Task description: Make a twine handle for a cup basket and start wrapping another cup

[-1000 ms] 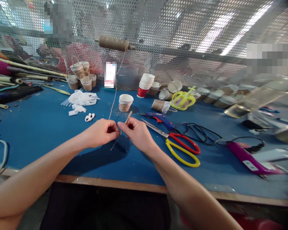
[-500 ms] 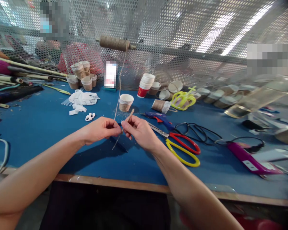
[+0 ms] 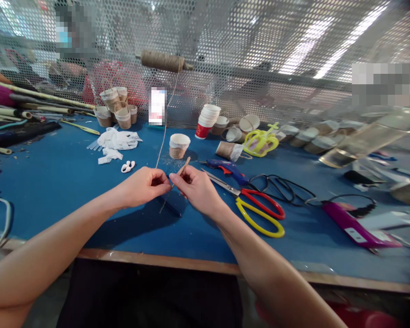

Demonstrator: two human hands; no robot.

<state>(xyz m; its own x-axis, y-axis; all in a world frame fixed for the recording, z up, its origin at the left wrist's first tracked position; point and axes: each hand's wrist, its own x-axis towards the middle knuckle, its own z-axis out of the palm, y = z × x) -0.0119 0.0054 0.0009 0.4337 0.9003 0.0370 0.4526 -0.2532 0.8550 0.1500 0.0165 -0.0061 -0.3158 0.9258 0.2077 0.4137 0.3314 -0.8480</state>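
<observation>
Brown twine (image 3: pixel 161 146) pinched in hands (image 3: pixel 198 187), cup (image 3: pixel 179 148) just beyond

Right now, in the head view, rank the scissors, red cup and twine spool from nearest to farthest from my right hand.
1. scissors: just right of your right hand.
2. red cup: beyond the hand, farther back.
3. twine spool: farthest, up at the mesh, back and left.

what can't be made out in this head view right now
All in the head view:
Twine inside the left hand: hidden by its fingers.
Gripped part of the thin brown piece: covered by the right hand.
Bottom inside the nearest upright cup: behind its front wall.
Upright screen: pixelated.
Clear cylinder, right end: blurred.
</observation>
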